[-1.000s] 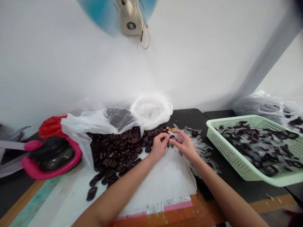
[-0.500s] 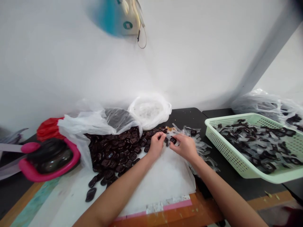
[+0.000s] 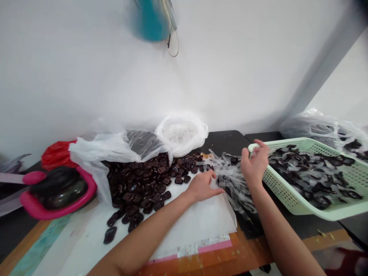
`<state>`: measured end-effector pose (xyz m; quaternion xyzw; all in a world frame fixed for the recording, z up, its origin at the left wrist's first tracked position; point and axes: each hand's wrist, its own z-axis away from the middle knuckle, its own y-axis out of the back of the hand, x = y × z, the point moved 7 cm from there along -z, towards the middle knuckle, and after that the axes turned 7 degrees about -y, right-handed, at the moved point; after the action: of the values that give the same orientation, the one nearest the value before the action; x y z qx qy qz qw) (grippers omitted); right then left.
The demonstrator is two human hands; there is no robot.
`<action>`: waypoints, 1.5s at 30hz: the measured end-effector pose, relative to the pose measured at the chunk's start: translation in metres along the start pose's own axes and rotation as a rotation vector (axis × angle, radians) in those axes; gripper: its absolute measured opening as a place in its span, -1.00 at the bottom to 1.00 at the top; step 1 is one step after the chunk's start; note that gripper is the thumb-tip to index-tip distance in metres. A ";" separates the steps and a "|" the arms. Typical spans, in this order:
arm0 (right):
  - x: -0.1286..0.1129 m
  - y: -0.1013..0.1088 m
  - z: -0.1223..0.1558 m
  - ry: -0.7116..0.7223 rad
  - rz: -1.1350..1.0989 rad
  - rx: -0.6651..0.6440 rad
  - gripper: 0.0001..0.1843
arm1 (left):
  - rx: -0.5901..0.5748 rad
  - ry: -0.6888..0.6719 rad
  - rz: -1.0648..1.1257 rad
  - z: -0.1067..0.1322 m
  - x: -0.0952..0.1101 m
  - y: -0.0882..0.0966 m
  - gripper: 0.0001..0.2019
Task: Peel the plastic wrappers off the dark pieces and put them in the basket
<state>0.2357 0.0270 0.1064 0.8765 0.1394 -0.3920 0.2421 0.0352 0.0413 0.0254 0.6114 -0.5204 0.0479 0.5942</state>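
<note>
Dark brown rounded-square buttons (image 3: 138,188) heaped on a white sheet (image 3: 186,226) toward the left side of the black worktop (image 3: 227,142); left hand (image 3: 202,187) flat and open at the sheet's far edge, fingers spread, holding nothing, just beside the heap. Clear plastic strips (image 3: 234,184) tangled past the sheet's right edge, then right hand (image 3: 254,165) raised and open, fingers parted, apparently empty, near the corner of a mint-green perforated basket (image 3: 283,191) of buttons and strips.

Bright, even indoor light, soft faint shadows; white wall (image 3: 86,69) slightly washed out; teal object (image 3: 151,21) at top motion-blurred; wide-angle bending toward frame edges, black table edge (image 3: 227,140) curved.
</note>
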 end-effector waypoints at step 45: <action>0.001 -0.085 0.072 -0.647 -0.815 -1.144 -0.74 | 0.391 0.143 1.086 -0.013 -0.055 0.012 -0.66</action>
<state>0.1550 0.0609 0.0373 0.3363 0.5542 -0.5536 0.5227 0.0094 0.0862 0.0000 0.3504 -0.6994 0.4822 0.3944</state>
